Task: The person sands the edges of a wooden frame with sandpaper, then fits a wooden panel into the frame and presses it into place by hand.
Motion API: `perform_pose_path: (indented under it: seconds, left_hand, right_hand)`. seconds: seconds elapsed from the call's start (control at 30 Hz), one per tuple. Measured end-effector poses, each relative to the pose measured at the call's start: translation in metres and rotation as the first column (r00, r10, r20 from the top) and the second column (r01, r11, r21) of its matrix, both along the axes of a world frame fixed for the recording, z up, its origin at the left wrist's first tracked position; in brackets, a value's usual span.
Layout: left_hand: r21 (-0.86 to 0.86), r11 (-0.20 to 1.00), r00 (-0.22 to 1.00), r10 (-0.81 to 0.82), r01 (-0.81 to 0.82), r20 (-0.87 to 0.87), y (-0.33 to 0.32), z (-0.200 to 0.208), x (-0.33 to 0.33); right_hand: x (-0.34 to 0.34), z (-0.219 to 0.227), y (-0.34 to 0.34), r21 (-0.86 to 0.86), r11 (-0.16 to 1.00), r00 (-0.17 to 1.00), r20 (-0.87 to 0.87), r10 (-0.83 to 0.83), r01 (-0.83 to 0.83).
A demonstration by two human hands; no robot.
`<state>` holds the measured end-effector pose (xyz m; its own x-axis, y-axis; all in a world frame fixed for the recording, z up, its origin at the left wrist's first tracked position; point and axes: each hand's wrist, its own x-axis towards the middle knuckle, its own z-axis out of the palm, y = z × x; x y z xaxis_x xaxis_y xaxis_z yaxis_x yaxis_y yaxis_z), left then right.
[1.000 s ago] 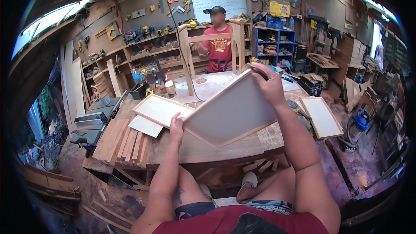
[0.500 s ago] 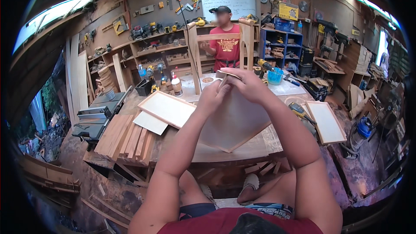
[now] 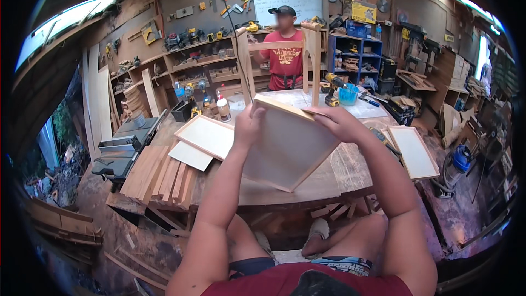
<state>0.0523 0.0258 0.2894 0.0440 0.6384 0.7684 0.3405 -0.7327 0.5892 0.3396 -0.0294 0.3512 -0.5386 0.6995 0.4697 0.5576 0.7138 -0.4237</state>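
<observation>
A shallow wood-framed panel [image 3: 290,148] with a pale flat face stands tilted over the workbench [image 3: 263,193], one lower corner down at the bench top. My left hand [image 3: 250,126] is closed round its upper left corner, thumb on the near side. On the upper rim, toward the right corner, my right hand [image 3: 341,124] lies with bent fingers pressed to the wood. Whatever may be under those fingers is too small to make out. Left of my left arm, another framed panel [image 3: 205,136] rests partly over a pale flat board [image 3: 190,155].
Stacked wood strips [image 3: 159,175] lie at the bench's left, by a table saw [image 3: 129,142]. A glue bottle [image 3: 223,108], a wooden frame with legs [image 3: 312,66], a drill [image 3: 333,89] and a blue tub [image 3: 347,96] stand beyond. Another person [image 3: 285,55] stands across the bench.
My hands, close together at the panel's top corner before, are now apart. The right has slid right and down along the rim; the left has moved left, and the panel has turned and lowered.
</observation>
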Motion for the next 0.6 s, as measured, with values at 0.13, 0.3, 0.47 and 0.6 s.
perform_pose_path:
  seconds: [0.13,0.3,0.47,0.6]
  left_hand:
    - [-0.019,0.999,0.999,0.038,-0.037,0.029,0.009,-0.017,-0.028]
    - [0.048,0.972,0.965,0.223,-0.232,0.135,0.02,-0.034,-0.056]
    - [-0.023,0.967,0.958,0.256,-0.256,0.125,0.019,-0.043,-0.052]
    - [-0.021,0.962,0.956,0.272,-0.272,0.113,0.013,-0.045,-0.049]
  right_hand:
    - [0.067,-0.042,-0.016,-0.12,0.993,0.997,-0.077,-0.011,0.002]
    - [0.102,-0.162,0.006,-0.356,0.932,0.895,-0.392,-0.214,0.067]
    - [0.05,-0.278,0.068,-0.617,0.735,0.884,-0.131,-0.448,0.281]
    - [-0.01,-0.293,0.084,-0.432,0.864,0.784,-0.429,-0.449,0.259]
